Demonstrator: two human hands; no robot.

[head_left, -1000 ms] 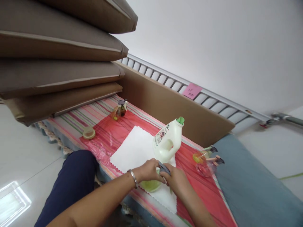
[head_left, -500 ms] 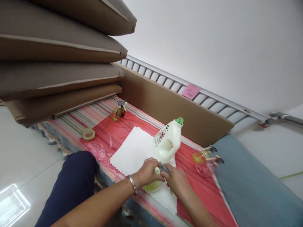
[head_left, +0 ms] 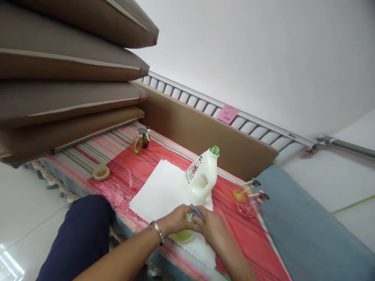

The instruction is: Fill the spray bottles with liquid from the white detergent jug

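My left hand (head_left: 175, 219) is closed round a small bottle of yellow-green liquid (head_left: 181, 235) that lies low on the white cloth (head_left: 159, 192). My right hand (head_left: 211, 229) is closed on the bottle's grey spray head (head_left: 197, 212), thumb and fingers pinching it. A metal bangle sits on my left wrist. Just behind both hands stands a white detergent jug (head_left: 201, 176) with a green cap and a handle, upright on the cloth.
A red plastic sheet (head_left: 140, 166) covers a striped tablecloth. A small spray bottle (head_left: 140, 141) stands at the back left, a round lid (head_left: 101, 171) at the left, two more spray bottles (head_left: 249, 194) at the right. Stacked brown cushions (head_left: 67, 74) overhang the left. A cardboard panel (head_left: 205, 132) lines the back.
The view has shifted a little, so everything sits slightly further left and lower. Both hands stay closed on the small bottle and its spray head.
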